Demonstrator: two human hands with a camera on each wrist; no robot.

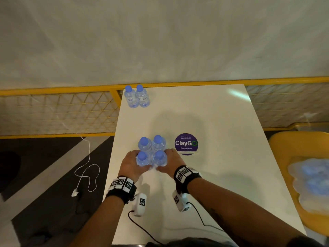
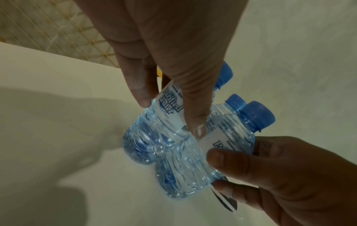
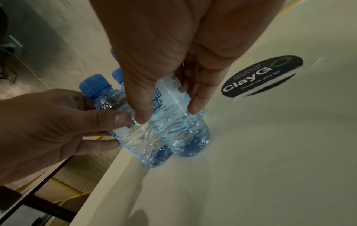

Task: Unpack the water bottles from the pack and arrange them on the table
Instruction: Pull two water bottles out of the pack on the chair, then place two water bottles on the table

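Four small clear plastic water bottles with blue caps (image 1: 151, 152) stand clustered upright on the white counter (image 1: 222, 122), gripped from both sides.

Head view: left hand (image 1: 131, 165) and right hand (image 1: 170, 162) flank the cluster near the counter's left edge; two matching bottles (image 1: 137, 97) stand at the far-left corner, a round purple ClayGo sticker (image 1: 186, 143) just right.
Left wrist: left fingers (image 2: 193, 97) clamp a bottle's label.
Right wrist: right fingers (image 3: 201, 91) clasp another bottle.

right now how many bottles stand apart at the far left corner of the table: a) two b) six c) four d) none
a: two blue-capped bottles stand side by side at the table's far left corner, while the left hand and right hand hold the near cluster of four.
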